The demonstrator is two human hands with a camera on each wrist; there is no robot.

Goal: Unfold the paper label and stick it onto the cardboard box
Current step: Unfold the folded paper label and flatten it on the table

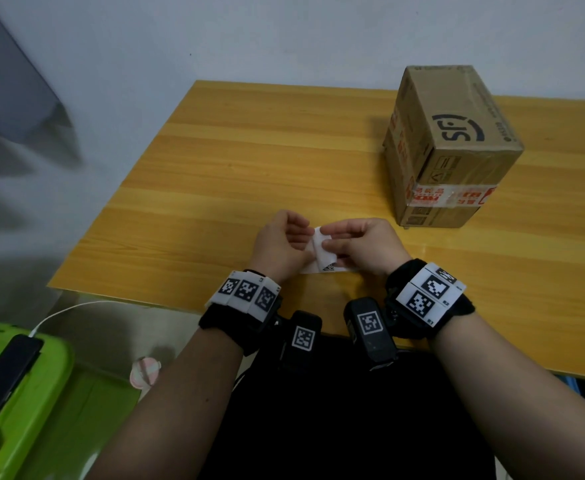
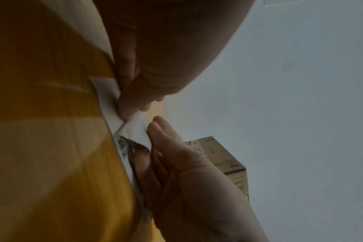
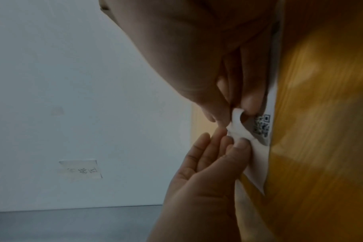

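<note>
A white paper label (image 1: 318, 256) with a small QR code lies partly folded on the wooden table (image 1: 249, 161) near its front edge. My left hand (image 1: 309, 239) pinches the label's left part; in the right wrist view its thumb (image 3: 239, 144) lies on the paper (image 3: 259, 157). My right hand (image 1: 326, 238) pinches a raised flap of the label, seen curling up in the left wrist view (image 2: 136, 129). The cardboard box (image 1: 453, 133) stands upright at the back right, an arm's reach beyond my right hand, with red-printed tape around it.
The table's left edge drops to the floor, where a green bin (image 1: 42, 393) carries a black phone (image 1: 5, 372) on a white cable. A grey wall (image 1: 284, 36) runs behind the table. A taped paper note (image 3: 80, 169) hangs on the left wall.
</note>
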